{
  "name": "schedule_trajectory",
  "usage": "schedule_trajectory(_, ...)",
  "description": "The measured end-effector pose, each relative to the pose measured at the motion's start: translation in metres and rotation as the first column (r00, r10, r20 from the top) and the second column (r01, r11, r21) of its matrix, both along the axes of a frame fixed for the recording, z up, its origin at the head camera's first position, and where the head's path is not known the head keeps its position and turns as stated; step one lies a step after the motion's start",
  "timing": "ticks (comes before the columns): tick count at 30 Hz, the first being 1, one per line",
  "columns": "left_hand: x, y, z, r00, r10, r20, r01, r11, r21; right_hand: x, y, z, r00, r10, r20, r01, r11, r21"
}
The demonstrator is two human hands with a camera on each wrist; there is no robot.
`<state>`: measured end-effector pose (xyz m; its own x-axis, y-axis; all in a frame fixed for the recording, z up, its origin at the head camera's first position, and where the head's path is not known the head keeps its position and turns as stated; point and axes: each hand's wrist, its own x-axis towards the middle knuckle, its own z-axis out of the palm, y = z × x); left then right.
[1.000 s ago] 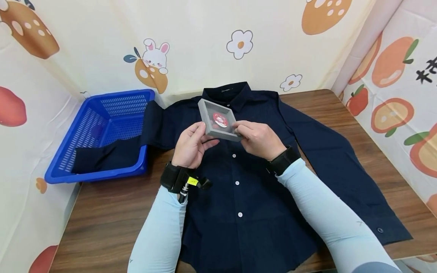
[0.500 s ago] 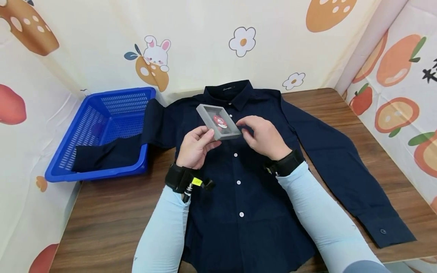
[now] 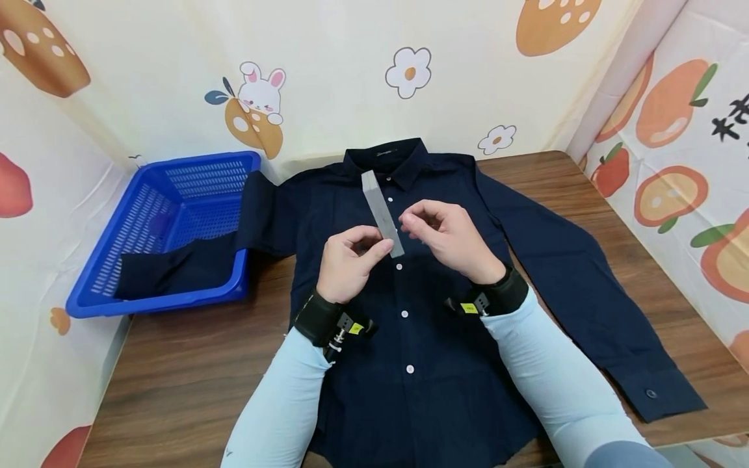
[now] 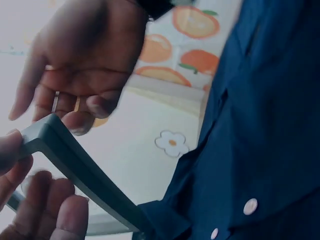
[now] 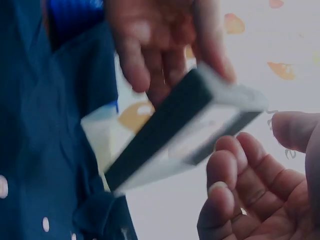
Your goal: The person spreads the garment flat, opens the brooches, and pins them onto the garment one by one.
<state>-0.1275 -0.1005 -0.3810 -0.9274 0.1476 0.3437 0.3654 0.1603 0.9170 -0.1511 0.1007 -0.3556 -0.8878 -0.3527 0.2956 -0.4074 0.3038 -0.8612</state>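
Pinches the grey frame (image 3: 383,213) near its closer end in the left hand (image 3: 345,263), with a snug grip of thumb against fingers. Held edge-up between the 2 hands, over the navy shirt (image 3: 409,289), with its long side running away toward the collar (image 3: 414,168) and slanting left. Poises the right hand (image 3: 447,237) just beside the right-hand face, with a slack grip of loosely curled fingers parted from the thumb, seemingly around nothing. Cannot tell about fingertip contact there
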Motion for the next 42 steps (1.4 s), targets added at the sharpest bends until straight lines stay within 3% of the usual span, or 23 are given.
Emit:
schedule_trajectory(4, 0.011, 0.002, 0.017, 0.999, 0.007, -0.046, -0.01, 0.999, -0.053, 0.009, -0.007, 0.004, 0.998, 0.048, 0.048, -0.047, 0.999, -0.025)
schedule_trajectory(8, 0.012, 0.003, 0.017, 0.998, -0.026, -0.065, 0.022, 0.998, -0.052, 0.013, -0.012, 0.004, 0.997, 0.072, -0.004, -0.072, 0.996, -0.049)
schedule_trajectory(11, 0.014, 0.001, 0.02, 0.997, -0.052, -0.052, 0.049, 0.997, -0.058, 0.012, -0.015, 0.003, 0.996, 0.068, -0.061, -0.071, 0.996, -0.054)
schedule_trajectory(15, 0.023, 0.0, 0.04, 0.997, -0.08, -0.015, 0.079, 0.996, -0.048, 0.011, -0.017, 0.004, 0.993, 0.068, -0.097, -0.073, 0.996, -0.047)
schedule_trajectory(17, 0.024, -0.001, 0.043, 0.995, -0.097, 0.013, 0.097, 0.995, -0.018, 0.011, -0.018, 0.004, 0.992, 0.078, -0.101, -0.083, 0.995, -0.048)
schedule_trajectory(21, 0.023, -0.003, 0.042, 0.99, -0.135, 0.047, 0.133, 0.991, 0.029, 0.012, -0.018, 0.005, 0.992, 0.076, -0.098, -0.08, 0.996, -0.042)
schedule_trajectory(28, 0.009, -0.004, 0.018, 0.983, -0.175, 0.047, 0.173, 0.984, 0.053, 0.014, -0.017, 0.005, 0.987, 0.058, -0.152, -0.063, 0.998, -0.028)
schedule_trajectory(31, 0.009, -0.005, 0.016, 0.982, -0.184, 0.041, 0.181, 0.982, 0.056, 0.015, -0.018, 0.005, 0.983, 0.047, -0.18, -0.05, 0.999, -0.011)
schedule_trajectory(37, 0.011, -0.004, 0.019, 0.982, -0.186, 0.046, 0.183, 0.982, 0.049, 0.017, -0.019, 0.006, 0.979, 0.03, -0.204, -0.03, 1.0, 0.002)
schedule_trajectory(42, 0.019, -0.002, 0.035, 0.984, -0.178, 0.031, 0.177, 0.984, 0.022, 0.016, -0.019, 0.007, 0.973, 0.029, -0.229, -0.026, 1.0, 0.014)
